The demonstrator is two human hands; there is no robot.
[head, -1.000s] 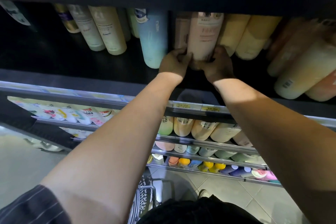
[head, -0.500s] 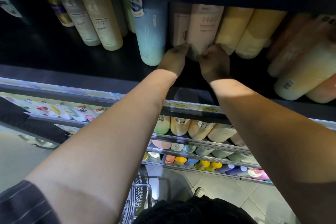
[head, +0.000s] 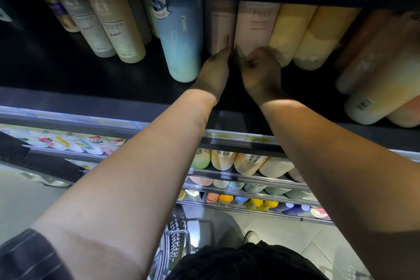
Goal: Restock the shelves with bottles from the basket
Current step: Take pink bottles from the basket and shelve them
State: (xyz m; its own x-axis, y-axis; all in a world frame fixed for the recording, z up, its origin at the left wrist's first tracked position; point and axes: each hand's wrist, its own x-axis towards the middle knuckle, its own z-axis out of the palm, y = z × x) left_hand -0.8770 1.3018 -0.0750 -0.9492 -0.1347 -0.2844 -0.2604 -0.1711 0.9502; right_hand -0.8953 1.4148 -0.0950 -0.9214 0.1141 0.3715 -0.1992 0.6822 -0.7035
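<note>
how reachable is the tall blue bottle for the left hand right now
Probably yes: the left hand is right beside the blue bottle, nothing between them, though it is busy at the pink bottle.

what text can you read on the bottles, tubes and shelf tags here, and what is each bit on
"nak": sideways on the tall light blue bottle on the upper shelf.
"EAR": part of a word, on a white and red tube on the lower left shelf.
Too blurred to read: the print on the cream bottles, the pale pink bottle, the yellow price tags, and the barcode on the peach bottle.
</note>
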